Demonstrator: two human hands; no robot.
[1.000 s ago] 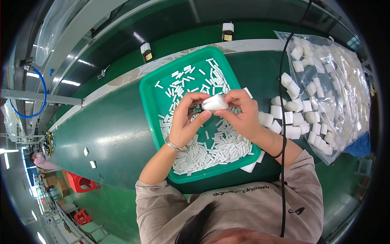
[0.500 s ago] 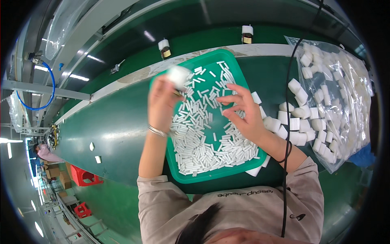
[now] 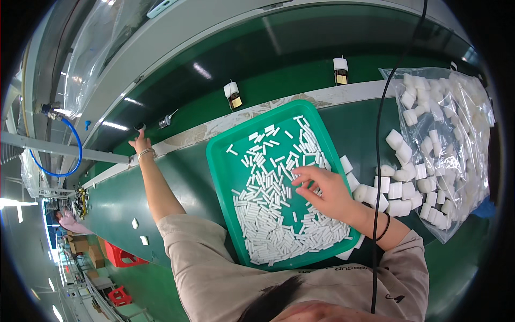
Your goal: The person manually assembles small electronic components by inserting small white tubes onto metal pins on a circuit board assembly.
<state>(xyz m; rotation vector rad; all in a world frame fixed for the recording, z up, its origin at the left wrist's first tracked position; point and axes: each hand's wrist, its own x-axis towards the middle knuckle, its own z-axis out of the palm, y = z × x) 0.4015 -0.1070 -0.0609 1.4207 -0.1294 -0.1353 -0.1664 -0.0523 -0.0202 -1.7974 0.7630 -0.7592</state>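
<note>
My left hand is stretched out to the far left, over the back edge of the table. Its fingers look apart, and a small dark thing sits at the fingertips, too small to make out. My right hand hovers over the right side of a green tray, fingers slightly curled and apart, with nothing seen between them. Many short white sticks lie loose in this tray. Behind it stand two small dark parts with white tops, one nearer and one to its right.
A clear plastic bag of white foam pieces lies at the right, with several loose pieces beside it. A black cable hangs across the view. One small metal part with a shaft rests near my left hand.
My left hand has swung from above the tray to the far left; the white piece seen in it earlier no longer shows. My right hand stays over the tray. The view has shifted.
</note>
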